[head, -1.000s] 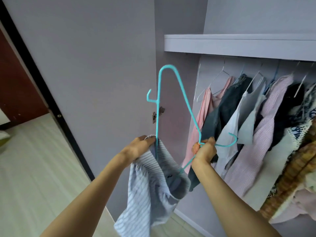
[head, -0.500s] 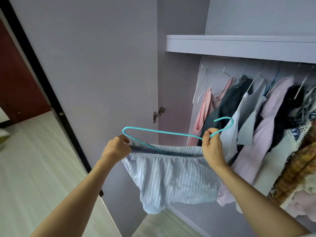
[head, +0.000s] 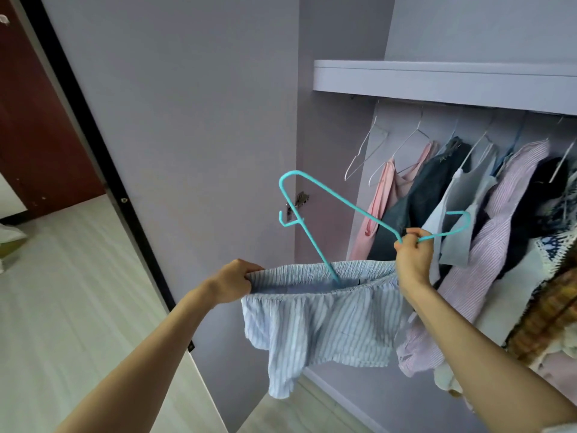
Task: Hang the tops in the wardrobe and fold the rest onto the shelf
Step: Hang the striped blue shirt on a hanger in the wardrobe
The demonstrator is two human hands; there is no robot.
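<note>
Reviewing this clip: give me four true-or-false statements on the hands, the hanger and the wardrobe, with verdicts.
1. The right hand holds the turquoise hanger near its hook. True.
2. The left hand has its grip on the hanger. False: it grips the striped garment at its elastic edge.
3. One end of the hanger dips inside the garment's opening. True.
4. The wardrobe rail is bare. False: a pink top, a dark denim garment and other clothes hang there.

A pale lilac open wardrobe door (head: 187, 120) stands before a light wood-grain plank floor (head: 62, 307) and what seems a dark red-brown wooden door (head: 34, 145).
</note>
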